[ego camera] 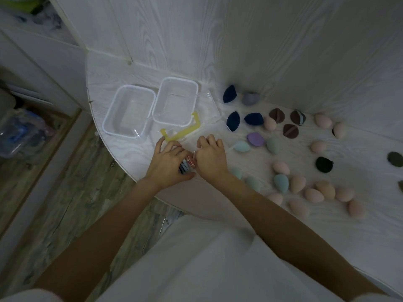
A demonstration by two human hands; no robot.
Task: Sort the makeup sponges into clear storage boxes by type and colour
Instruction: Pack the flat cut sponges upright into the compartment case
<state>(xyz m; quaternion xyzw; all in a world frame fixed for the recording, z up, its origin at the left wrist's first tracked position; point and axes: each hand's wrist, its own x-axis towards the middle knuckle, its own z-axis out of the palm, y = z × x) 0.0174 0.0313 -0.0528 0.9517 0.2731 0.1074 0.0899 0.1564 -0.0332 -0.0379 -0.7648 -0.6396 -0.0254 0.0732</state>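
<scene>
Head view: the left hand point(169, 163) and the right hand point(210, 159) meet near the front edge of the white wood-grain bench point(122, 153); the left grip is clamped round a small stack of flat puffs point(185, 166), grey-blue with a patterned pink one at its right side; the right grip is curled together against that same stack, though whether it pinches a puff I cannot tell; beyond the hands lies a yellow frame-like piece point(181, 134) and a clear lid point(210, 105), the piece partly under the nearer of two boxes; the left clear box point(128, 111) and the right clear box point(175, 101) stand side by side, touching, both open; to the right the sponges are scattered over the bench: three navy sponges point(233, 120) near the boxes, a purple sponge point(255, 139) with mint sponges point(242, 146) beside it, brown round puffs point(277, 115) farther back, a black puff point(324, 164) well to the right, and a cluster of pink egg-shaped sponges point(310, 194) along the near edge; a white garment point(196, 262) fills the bottom of the frame.
</scene>
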